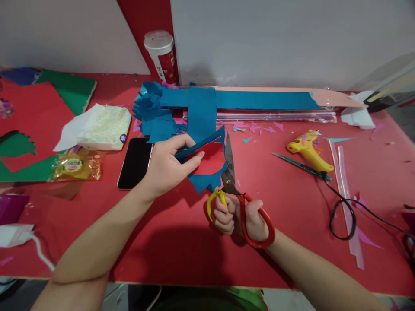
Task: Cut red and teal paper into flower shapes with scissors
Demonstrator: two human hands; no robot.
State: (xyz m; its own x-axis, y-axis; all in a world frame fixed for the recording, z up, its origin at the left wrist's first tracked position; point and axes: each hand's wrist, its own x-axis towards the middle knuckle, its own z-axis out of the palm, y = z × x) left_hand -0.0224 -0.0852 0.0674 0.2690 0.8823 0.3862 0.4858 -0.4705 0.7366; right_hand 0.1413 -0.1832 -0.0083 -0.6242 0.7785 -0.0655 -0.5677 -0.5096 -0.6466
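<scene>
My left hand (170,162) pinches a piece of red paper (210,160) lying over blue paper (204,182), with the thumb on top of the red. The blue sheet sticks out around the red one and has a jagged lower edge. In my right hand (238,214) is a pair of scissors (229,181) with one yellow and one red handle, fingers through the loops. The blades point away from me at the right edge of the papers; part of them is behind the paper. Behind the hands lie blue paper strips (202,108) and a heap of cut blue pieces (149,106).
To the right are a yellow glue gun (309,151) with a looped black cord and a green-handled pointed tool (300,165). On the left lie a phone (134,164), a tissue pack (105,127), a yellow wrapped snack (76,166) and red paper (42,112). A cup (161,56) stands behind.
</scene>
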